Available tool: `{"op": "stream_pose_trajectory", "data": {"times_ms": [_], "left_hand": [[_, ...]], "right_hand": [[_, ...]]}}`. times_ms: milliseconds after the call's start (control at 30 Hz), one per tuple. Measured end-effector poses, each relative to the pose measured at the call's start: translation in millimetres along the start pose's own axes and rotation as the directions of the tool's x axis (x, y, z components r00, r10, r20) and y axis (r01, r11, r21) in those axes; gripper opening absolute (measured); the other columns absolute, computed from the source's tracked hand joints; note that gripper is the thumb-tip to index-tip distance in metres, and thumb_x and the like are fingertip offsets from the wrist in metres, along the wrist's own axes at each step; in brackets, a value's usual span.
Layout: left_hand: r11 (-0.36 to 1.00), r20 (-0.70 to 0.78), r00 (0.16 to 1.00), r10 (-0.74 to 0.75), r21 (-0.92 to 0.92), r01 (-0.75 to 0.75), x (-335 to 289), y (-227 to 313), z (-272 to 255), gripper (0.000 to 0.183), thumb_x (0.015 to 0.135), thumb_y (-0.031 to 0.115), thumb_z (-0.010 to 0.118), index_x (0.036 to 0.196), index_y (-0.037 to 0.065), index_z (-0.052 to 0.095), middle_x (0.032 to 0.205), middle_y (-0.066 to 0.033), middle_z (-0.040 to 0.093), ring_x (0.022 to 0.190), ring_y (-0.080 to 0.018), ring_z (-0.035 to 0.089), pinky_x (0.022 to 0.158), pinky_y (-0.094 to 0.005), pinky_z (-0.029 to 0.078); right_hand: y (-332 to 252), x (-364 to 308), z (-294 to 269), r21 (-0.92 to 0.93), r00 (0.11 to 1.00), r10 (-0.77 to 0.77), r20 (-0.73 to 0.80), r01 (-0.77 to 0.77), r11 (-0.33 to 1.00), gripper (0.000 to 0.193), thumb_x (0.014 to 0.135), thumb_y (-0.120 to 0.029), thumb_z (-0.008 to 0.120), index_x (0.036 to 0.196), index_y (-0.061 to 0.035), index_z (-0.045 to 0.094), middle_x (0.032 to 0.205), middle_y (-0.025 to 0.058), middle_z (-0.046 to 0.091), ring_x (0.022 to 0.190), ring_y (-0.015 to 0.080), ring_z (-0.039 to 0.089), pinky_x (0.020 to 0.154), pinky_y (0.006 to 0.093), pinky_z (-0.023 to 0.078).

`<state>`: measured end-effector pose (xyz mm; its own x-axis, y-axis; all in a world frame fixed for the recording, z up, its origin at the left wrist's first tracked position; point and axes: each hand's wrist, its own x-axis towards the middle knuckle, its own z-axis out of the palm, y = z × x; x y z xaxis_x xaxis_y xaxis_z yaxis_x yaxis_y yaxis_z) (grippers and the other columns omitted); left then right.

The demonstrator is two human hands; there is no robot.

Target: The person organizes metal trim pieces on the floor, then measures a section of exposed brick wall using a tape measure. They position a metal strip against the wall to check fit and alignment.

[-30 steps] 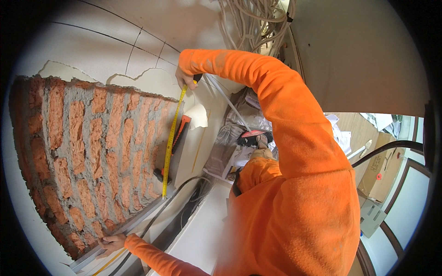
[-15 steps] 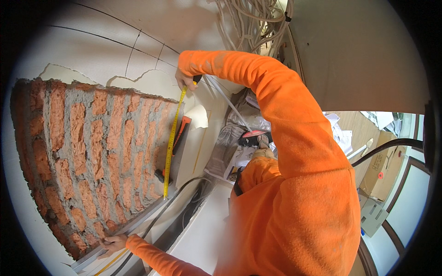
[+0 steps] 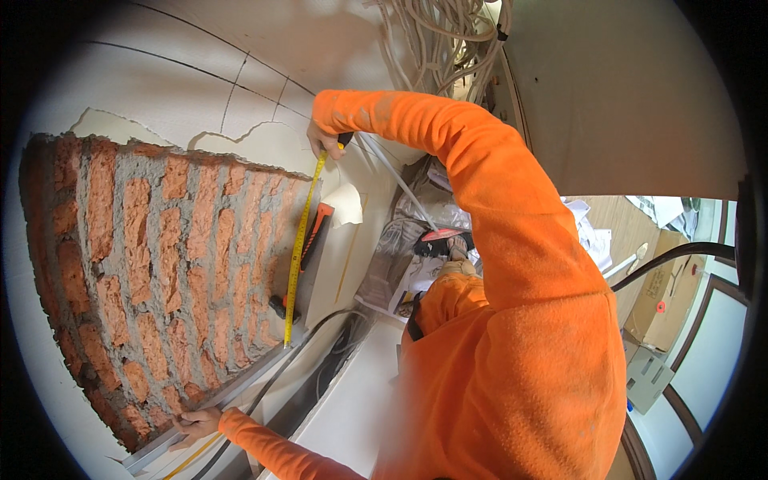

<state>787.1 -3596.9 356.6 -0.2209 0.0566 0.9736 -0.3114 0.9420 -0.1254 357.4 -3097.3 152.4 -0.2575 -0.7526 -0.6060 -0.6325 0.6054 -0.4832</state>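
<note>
Pinched in my right hand (image 3: 324, 140) is the dark case of a tape measure (image 3: 342, 141), largely hidden by the fingers. Its yellow blade (image 3: 299, 248) stretches down past the right edge of the exposed brickwork (image 3: 168, 264), ending at a grey metal profile (image 3: 232, 390). Lower left, my left hand (image 3: 197, 424) grips that profile, thumb and fingers on either side of it. A black and orange hand tool (image 3: 317, 232) lies along the brickwork's right side, partly behind the blade. Another dark tool end with red (image 3: 280, 306) shows beside the blade's lower part.
Black guide lines (image 3: 228, 84) cross the white wall above the ragged plaster edge. Bundled pale cables (image 3: 448, 40) hang at the top. A black cable (image 3: 272, 384) runs beside the profile. Papers (image 3: 590, 234), a cardboard box (image 3: 660, 296) and plastic sheeting (image 3: 400, 240) lie on the floor.
The view has shifted very slightly. Both hands, the blade and the profile keep their places.
</note>
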Motion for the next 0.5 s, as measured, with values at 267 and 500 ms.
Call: {"op": "stream_pose_trajectory", "data": {"times_ms": [267,500], "left_hand": [[0.998,0.031,0.998,-0.054,-0.012,0.054,-4,-11,1,0.048,0.099,0.041,0.046,0.114,-0.002,0.061,0.157,-0.0229,0.002,0.131,-0.031,0.042,0.084,-0.0412,0.055],[1.0,0.008,1.0,0.022,0.017,-0.022,-1,-9,2,0.046,0.1,0.036,0.048,0.115,-0.005,0.059,0.158,-0.0152,0.004,0.119,-0.0238,0.046,0.08,-0.0399,0.051]], "right_hand": [[4,7,-1,0.001,0.999,-0.03,0.041,0.03,1.0,0.055,0.06,-0.022,0.075,0.115,-0.021,0.07,0.094,0.0023,0.065,0.089,0.02,0.059,0.075,0.0393,0.046],[-4,-11,2,0.04,0.999,-0.026,-0.047,0.028,0.999,0.056,0.059,-0.019,0.074,0.113,-0.0088,0.069,0.08,0.0005,0.065,0.072,0.0157,0.059,0.064,0.0343,0.046]]}}
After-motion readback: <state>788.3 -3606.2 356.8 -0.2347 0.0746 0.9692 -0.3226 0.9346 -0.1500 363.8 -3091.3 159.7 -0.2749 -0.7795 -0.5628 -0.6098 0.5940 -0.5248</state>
